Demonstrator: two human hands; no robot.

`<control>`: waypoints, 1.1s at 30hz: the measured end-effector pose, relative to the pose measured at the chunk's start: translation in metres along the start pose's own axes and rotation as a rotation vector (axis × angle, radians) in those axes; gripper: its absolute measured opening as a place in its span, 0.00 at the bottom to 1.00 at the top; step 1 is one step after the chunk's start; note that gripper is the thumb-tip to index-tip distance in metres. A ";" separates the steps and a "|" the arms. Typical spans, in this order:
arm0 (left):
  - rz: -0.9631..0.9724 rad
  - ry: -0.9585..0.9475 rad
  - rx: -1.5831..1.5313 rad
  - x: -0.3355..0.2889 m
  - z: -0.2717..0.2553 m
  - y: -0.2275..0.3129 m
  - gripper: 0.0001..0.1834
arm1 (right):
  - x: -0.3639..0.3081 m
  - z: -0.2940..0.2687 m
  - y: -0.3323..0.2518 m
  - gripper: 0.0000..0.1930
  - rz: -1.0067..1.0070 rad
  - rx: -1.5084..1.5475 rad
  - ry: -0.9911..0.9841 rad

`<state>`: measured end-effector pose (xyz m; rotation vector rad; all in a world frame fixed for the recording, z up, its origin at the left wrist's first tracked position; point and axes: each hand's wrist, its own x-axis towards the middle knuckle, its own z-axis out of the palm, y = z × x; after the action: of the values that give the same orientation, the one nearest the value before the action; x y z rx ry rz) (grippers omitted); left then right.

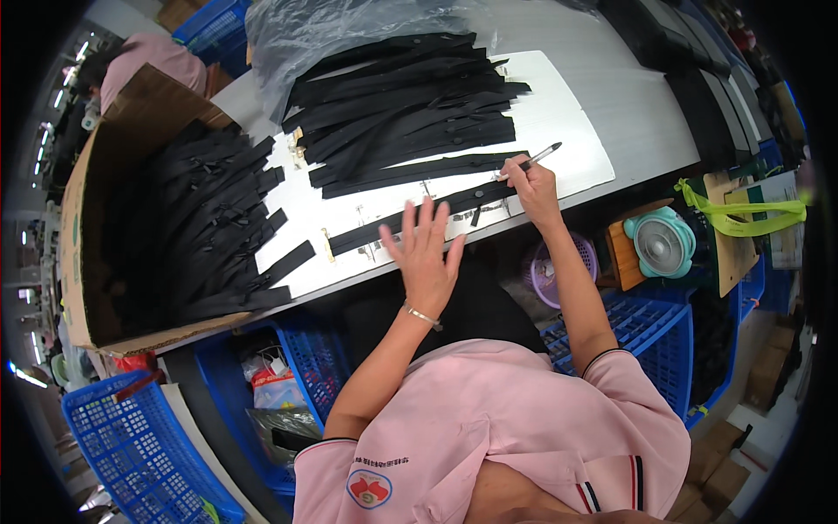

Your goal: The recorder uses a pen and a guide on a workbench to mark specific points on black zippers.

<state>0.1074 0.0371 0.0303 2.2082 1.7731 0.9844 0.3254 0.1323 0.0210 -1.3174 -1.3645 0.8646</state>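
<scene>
Right grip [534, 185] pinches a pen [547, 153] by a black strip [360, 237].
Left grip [426, 251], fingers spread, is palm-down at the strip, near the tabletop's [642, 105] front edge.

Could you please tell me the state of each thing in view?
Left hand: open, fingers spread
Right hand: closed around the pen
Pen: held slanted
Nearest black strip: laid flat
Black strip pile: loose, overlapping
Cardboard box: open, holding strips
Clear plastic bag: crumpled
Turquoise fan: running or off, unclear
</scene>
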 end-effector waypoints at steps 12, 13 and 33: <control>0.034 0.068 -0.182 0.048 0.062 0.024 0.09 | -0.001 0.001 0.002 0.12 -0.058 -0.129 -0.052; 0.037 0.075 -0.174 0.048 0.062 0.024 0.09 | -0.001 0.001 0.002 0.12 -0.059 -0.146 -0.050; 0.036 0.100 -0.101 0.048 0.066 0.030 0.21 | -0.004 -0.014 0.025 0.11 -0.082 -0.018 -0.169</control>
<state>0.1736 0.0907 0.0124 2.1715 1.6882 1.1844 0.3445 0.1301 -0.0008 -1.2149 -1.5499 0.9266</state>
